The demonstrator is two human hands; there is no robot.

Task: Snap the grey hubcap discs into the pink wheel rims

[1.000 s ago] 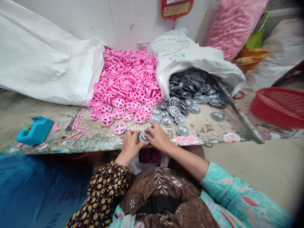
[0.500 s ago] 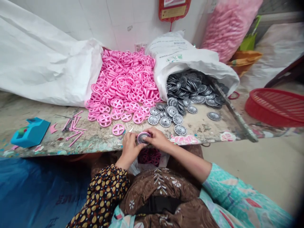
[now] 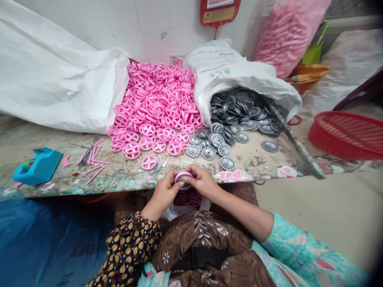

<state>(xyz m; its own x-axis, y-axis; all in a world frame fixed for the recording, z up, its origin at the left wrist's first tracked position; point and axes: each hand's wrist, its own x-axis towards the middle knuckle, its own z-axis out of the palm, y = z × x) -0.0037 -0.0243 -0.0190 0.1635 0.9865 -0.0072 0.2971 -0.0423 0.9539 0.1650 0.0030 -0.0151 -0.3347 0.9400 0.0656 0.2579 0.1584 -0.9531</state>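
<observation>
In the head view, the left hand (image 3: 162,196) and right hand (image 3: 203,182) both grasp a pink plastic ring (image 3: 183,173) around a silver disc (image 3: 182,185), held just above the table (image 3: 119,177) edge. A heap of pink wheels (image 3: 155,111) lies beyond the hands, beside scattered silver hubcaps (image 3: 208,153).

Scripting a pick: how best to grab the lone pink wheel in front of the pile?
Pinch the rim of the pink spoked wheel from above, on the table-edge side. It lies flat, just clear of the pile, and that side is open; the spoke gaps admit a fingertip.
</observation>
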